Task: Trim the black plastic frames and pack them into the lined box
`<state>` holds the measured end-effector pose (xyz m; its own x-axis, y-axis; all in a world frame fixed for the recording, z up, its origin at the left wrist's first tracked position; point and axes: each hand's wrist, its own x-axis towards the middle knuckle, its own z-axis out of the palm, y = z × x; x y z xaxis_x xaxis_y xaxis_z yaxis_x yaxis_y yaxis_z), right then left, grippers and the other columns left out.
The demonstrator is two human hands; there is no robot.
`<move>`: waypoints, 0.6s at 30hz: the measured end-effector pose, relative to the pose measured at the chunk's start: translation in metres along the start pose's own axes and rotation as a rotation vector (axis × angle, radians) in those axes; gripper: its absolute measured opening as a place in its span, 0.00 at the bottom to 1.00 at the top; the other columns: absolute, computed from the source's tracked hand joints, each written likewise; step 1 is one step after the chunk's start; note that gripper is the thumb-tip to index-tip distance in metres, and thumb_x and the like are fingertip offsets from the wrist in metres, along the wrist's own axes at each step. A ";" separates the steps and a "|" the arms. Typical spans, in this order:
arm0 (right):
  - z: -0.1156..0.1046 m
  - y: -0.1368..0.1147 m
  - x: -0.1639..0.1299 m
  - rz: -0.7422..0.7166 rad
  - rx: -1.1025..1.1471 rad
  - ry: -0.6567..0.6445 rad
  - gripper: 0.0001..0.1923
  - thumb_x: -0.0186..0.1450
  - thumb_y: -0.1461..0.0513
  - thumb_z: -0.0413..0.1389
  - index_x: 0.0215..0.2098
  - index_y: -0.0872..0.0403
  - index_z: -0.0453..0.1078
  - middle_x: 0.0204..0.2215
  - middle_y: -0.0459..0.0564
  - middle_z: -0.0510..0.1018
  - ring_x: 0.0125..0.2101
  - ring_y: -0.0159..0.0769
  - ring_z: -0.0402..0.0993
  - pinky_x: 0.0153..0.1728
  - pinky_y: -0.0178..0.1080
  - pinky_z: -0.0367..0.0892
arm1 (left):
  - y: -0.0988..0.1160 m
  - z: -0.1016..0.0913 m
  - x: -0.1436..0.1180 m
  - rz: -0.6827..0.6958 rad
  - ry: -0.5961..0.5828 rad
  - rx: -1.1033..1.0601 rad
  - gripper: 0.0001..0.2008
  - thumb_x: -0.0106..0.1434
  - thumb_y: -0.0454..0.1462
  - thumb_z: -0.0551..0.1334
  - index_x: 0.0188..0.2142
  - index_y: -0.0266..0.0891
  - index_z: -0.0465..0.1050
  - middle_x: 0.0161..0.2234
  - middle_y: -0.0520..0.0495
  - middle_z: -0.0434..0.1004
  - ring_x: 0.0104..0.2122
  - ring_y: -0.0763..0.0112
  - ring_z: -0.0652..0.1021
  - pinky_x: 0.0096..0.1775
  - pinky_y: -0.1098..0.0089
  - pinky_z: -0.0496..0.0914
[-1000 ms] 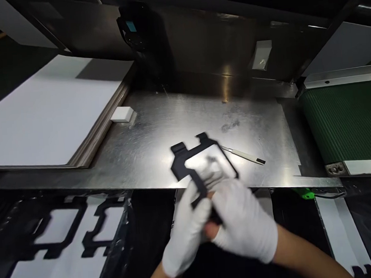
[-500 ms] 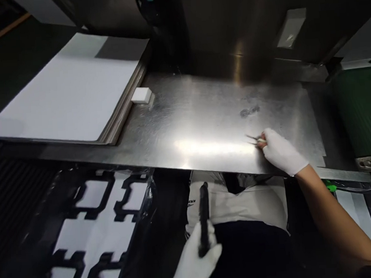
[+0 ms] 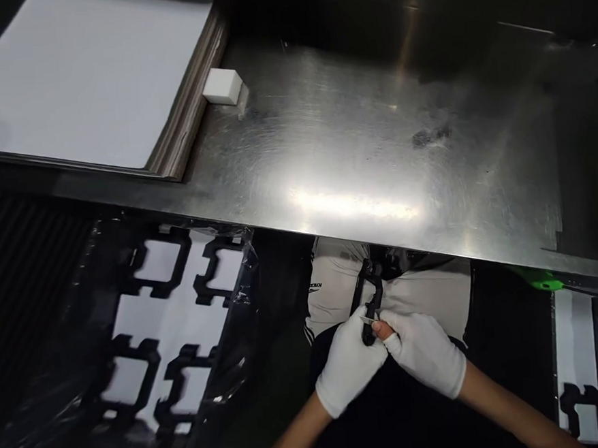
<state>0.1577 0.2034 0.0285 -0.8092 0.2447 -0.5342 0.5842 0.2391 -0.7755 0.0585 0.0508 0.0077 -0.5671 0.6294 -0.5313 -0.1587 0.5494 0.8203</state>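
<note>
Both hands in white gloves meet below the near edge of the steel worktable, above the person's lap. Left hand closes around the lower end of a thin black frame-shaped part, keeping it upright and steady, while right hand pinches a small metal tool against the frame, its bare fingertip showing. Holding it close probably gives better control for fine work. At the left corner of the worktable a small white block lies beside a stack of white sheets. White trousers carry small dark lettering, too small to read.
</note>
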 end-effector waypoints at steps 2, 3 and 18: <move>-0.001 -0.001 0.001 0.005 -0.224 -0.058 0.25 0.86 0.43 0.53 0.44 0.47 0.84 0.35 0.49 0.90 0.31 0.44 0.83 0.33 0.40 0.65 | 0.001 0.000 0.000 0.012 0.010 0.023 0.06 0.66 0.42 0.67 0.37 0.48 0.71 0.35 0.45 0.85 0.36 0.56 0.83 0.42 0.57 0.79; -0.003 -0.003 0.001 0.017 -0.294 -0.095 0.25 0.87 0.45 0.50 0.47 0.47 0.85 0.38 0.51 0.92 0.34 0.46 0.87 0.35 0.41 0.68 | 0.002 -0.001 -0.001 0.013 0.007 0.025 0.05 0.67 0.41 0.66 0.37 0.47 0.71 0.35 0.46 0.85 0.35 0.58 0.83 0.42 0.59 0.78; 0.013 0.006 -0.004 0.091 -0.208 -0.098 0.26 0.87 0.43 0.49 0.43 0.48 0.81 0.36 0.51 0.90 0.36 0.47 0.87 0.37 0.44 0.74 | 0.002 0.002 -0.002 -0.030 -0.030 -0.001 0.07 0.71 0.45 0.62 0.38 0.47 0.72 0.33 0.50 0.81 0.33 0.61 0.80 0.40 0.61 0.77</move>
<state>0.1636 0.1915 0.0213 -0.7489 0.1843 -0.6365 0.6470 0.4110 -0.6422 0.0607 0.0521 0.0099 -0.5375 0.6292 -0.5614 -0.1761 0.5673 0.8044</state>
